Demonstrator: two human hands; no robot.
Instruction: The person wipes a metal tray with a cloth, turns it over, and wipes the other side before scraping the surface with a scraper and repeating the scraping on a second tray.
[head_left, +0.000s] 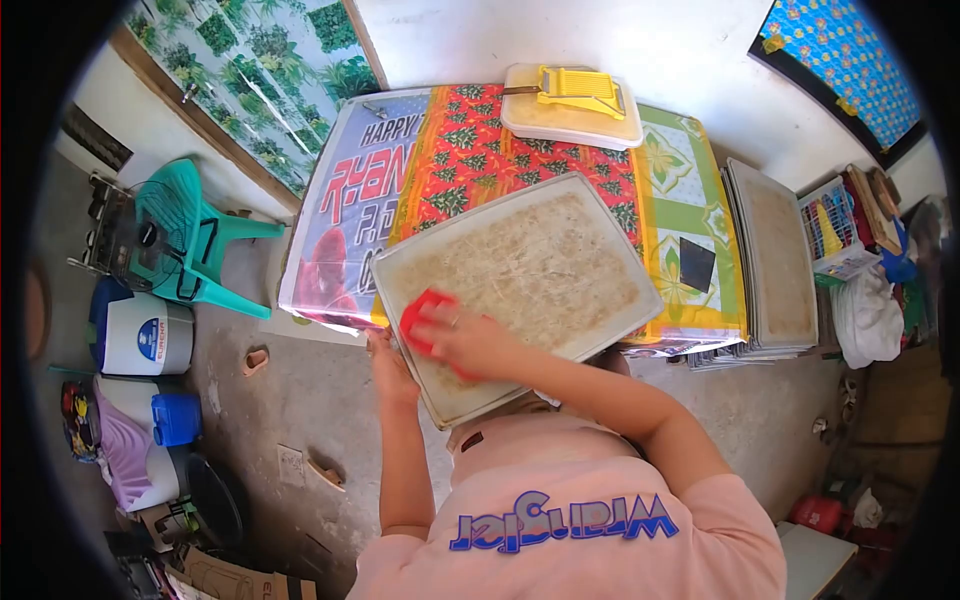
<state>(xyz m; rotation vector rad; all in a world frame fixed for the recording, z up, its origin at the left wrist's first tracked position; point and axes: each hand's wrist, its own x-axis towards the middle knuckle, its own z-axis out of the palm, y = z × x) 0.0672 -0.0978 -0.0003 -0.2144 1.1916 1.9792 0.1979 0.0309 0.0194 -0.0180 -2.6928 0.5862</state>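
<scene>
A large rectangular metal baking tray (530, 265) with a pale, brown-stained surface lies tilted across the near edge of the table, close to my body. My left hand (388, 372) grips its left rim near the lower corner, and part of the fingers is hidden by the tray. My right hand (462, 342) presses a bunched red cloth (424, 312) onto the tray's lower left area. Fingers are closed over the cloth, which sticks out on the far side and below the palm.
Patterned plastic covers the table (350, 160). At its back stands a lidded container (570, 125) with a yellow slicer (580, 92) and a dark-handled tool on it. More trays (770, 260) stand upright on the right. A green chair (205, 240) and a cooler (150, 335) are left.
</scene>
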